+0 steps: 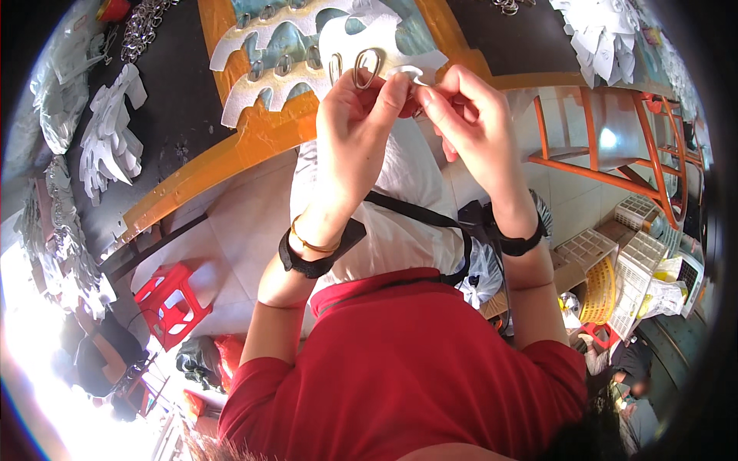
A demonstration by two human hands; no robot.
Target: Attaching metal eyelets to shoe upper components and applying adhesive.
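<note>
Above the table's near edge, my two hands meet with their fingertips close together. My left hand (pixel 355 127) is closed in a pinch, with an oval metal ring (pixel 368 67) at its fingers and its thumb at one end of a small white strip (pixel 409 71). The strip's other end is pinched by my right hand (pixel 470 115). Something red shows partly between the hands. A second metal ring (pixel 336 69) stands beside the left fingers; whether it is held I cannot tell. Behind them lie scalloped white pieces (pixel 240 97) with several metal ovals along them.
The dark table (pixel 184 92) has an orange-taped edge (pixel 181 178). White cut pieces (pixel 111 138) and metal rings (pixel 144 31) lie at left, more white pieces (pixel 603 38) at far right. A red stool (pixel 173 303) stands lower left; plastic baskets (pixel 642 257) and an orange metal frame (pixel 592 165) are at right.
</note>
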